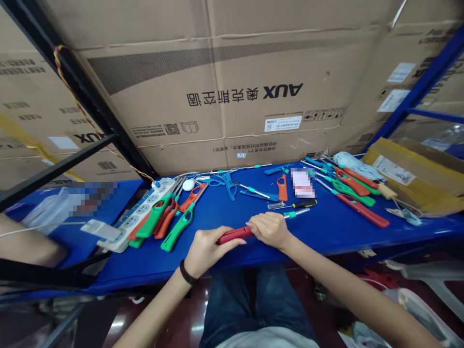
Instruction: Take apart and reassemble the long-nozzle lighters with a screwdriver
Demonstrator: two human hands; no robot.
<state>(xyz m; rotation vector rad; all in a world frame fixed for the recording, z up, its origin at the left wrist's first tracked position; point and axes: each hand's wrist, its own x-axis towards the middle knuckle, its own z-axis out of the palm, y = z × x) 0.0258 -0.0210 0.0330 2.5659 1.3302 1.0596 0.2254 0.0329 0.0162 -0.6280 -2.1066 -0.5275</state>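
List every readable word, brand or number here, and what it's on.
"AUX 奥克斯空调": upside down, large brown cardboard carton at centre.
"AUX": upside down, brown cardboard carton at left.
Too small or blurred: other carton print; white rectangular paper label on the large carton; white paper sheet on the yellow-taped cardboard box at right.
None readable on the elongated red plastic handle.

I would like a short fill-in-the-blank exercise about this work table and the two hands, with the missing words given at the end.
1. The left hand and the right hand hold one ____ lighter.
2. The dark wristband is on the person's ____ arm.
3. The screwdriver has a black and ____ handle.
4. The table has a ____ top.

Missing words: red; left; yellow; blue.
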